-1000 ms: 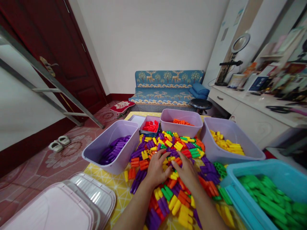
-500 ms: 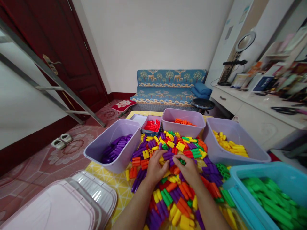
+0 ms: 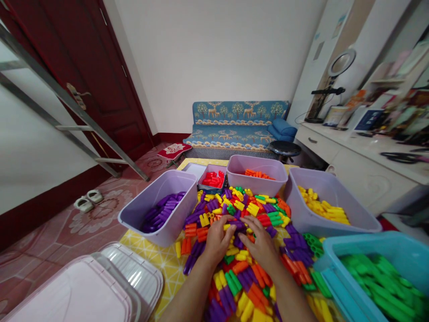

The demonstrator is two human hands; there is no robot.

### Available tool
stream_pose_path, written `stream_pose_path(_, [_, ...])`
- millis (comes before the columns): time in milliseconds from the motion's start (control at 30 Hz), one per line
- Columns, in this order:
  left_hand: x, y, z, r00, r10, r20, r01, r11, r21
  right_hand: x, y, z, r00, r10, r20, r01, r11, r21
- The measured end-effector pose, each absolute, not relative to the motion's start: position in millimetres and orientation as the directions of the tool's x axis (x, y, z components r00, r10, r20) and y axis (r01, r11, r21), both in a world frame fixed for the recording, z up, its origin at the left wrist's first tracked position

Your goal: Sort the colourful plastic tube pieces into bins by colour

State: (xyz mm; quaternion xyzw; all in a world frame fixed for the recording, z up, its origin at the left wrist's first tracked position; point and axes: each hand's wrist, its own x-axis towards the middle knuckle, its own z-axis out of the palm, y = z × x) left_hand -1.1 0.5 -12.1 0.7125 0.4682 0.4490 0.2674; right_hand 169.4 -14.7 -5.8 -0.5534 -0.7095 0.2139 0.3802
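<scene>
Two hands bend over a bright heap of plastic blocks on the yellow cloth.
The right hand [image 3: 260,238] is spread, thumb parted from fingers; the left hand [image 3: 217,240] curls, but I can't tell whether it grips anything. Between their fingertips, mid-heap, lies a purple block [image 3: 237,226], too covered for me to read its long axis. Nearer me, a green block [image 3: 232,282] slants lengthwise from far left to near right, beside a yellow block [image 3: 220,279] pointing much the same way.
</scene>
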Motion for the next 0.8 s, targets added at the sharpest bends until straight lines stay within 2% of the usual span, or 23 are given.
stream_pose_path(167, [-2.2,-3.0,-11.9,0.208,0.896,0.392,0.442,-0.443,0.78,169.6,-16.5,-7.1,-0.178,0.91,0.375,0.614,0.4,-0.681])
stream_pose_path(300, [-2.6,-3.7,-9.6,0.255,0.883,0.394,0.458,-0.469,0.755,168.7,-17.2,-5.0,-0.18,0.907,0.382,0.617,0.406,-0.674])
stream_pose_path(600, [0.4,2.3,-14.4,0.203,0.868,0.452,0.34,-0.496,0.799,170.1,-17.5,0.8,-0.089,0.899,0.429,0.558,0.401,-0.727])
stream_pose_path(800, [1.0,2.7,-16.6,0.222,0.87,0.44,0.348,-0.493,0.798,170.6,-17.9,-2.5,-0.062,0.905,0.421,0.491,0.395,-0.776])
